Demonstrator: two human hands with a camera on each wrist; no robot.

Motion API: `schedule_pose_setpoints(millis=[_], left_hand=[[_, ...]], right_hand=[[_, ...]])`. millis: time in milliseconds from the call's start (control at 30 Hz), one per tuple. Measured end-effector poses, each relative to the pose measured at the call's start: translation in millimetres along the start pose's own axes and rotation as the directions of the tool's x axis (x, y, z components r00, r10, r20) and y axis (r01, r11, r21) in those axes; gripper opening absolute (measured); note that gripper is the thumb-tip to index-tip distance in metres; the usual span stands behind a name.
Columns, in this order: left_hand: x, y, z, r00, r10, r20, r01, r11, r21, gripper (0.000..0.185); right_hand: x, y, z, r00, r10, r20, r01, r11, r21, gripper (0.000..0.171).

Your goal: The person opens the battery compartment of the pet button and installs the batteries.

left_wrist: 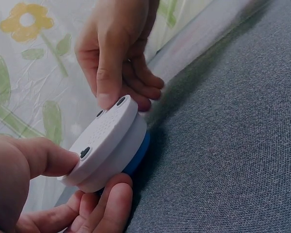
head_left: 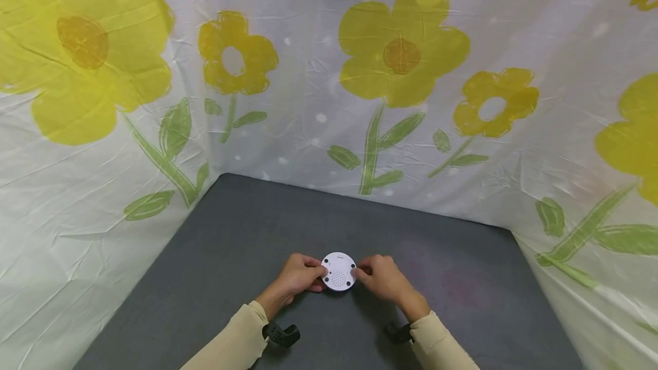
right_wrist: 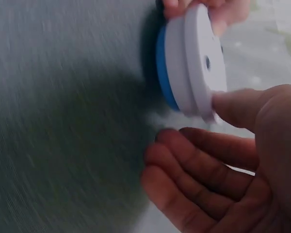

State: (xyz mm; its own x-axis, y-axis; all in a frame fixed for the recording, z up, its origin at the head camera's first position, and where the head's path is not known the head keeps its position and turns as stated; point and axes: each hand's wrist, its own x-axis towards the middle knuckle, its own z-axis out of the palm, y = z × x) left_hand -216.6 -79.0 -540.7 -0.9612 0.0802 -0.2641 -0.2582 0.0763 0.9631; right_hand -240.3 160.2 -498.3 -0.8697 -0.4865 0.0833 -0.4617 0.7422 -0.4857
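A round white device [head_left: 338,280] with dark round feet and a patch of small holes on its upturned face is held just over the dark table. Its underside is blue, as the left wrist view shows on the device [left_wrist: 117,145]. My left hand [head_left: 295,276] grips it at the left edge, thumb on the white face and fingers beneath. At the opposite edge, the thumb of my right hand [head_left: 385,281] touches the rim. In the right wrist view, the other fingers [right_wrist: 199,167] of that hand are loosely bent below the device, apart from it.
The dark grey cloth-covered table [head_left: 277,216] extends around the hands. White curtains [head_left: 303,130] printed with yellow flowers stand along its back and both sides. A black wrist strap [head_left: 281,336] sits at the left cuff, another [head_left: 398,333] at the right.
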Motion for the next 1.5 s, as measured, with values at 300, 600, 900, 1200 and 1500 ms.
schedule_pose_setpoints(millis=[300, 600, 900, 1200, 1500], left_hand=[[-3.0, 3.5, -1.1, 0.999, 0.023, -0.027, -0.024, 1.0, -0.019, 0.039], [0.6, 29.6, -5.2, 0.989, 0.129, -0.069, -0.138, 0.981, -0.139, 0.03], [0.4, 56.1, -6.7, 0.972, 0.205, -0.113, -0.224, 0.955, -0.195, 0.033], [-1.7, 69.6, -10.4, 0.944, 0.326, -0.048, -0.327, 0.945, 0.0, 0.048], [-2.5, 66.3, -11.5, 0.89, 0.452, 0.052, -0.454, 0.874, 0.174, 0.051]], right_hand=[[-0.4, -6.0, 9.5, 0.992, 0.127, 0.015, -0.127, 0.965, 0.229, 0.024], [7.0, -22.5, -1.5, 0.933, 0.329, -0.146, -0.225, 0.849, 0.479, 0.029], [10.0, -31.7, -18.3, 0.909, 0.333, -0.249, -0.161, 0.834, 0.527, 0.027], [6.5, -30.8, -32.1, 0.925, 0.196, -0.326, -0.043, 0.906, 0.421, 0.029], [-2.3, -16.4, -29.3, 0.96, 0.068, -0.273, 0.033, 0.936, 0.35, 0.044]])
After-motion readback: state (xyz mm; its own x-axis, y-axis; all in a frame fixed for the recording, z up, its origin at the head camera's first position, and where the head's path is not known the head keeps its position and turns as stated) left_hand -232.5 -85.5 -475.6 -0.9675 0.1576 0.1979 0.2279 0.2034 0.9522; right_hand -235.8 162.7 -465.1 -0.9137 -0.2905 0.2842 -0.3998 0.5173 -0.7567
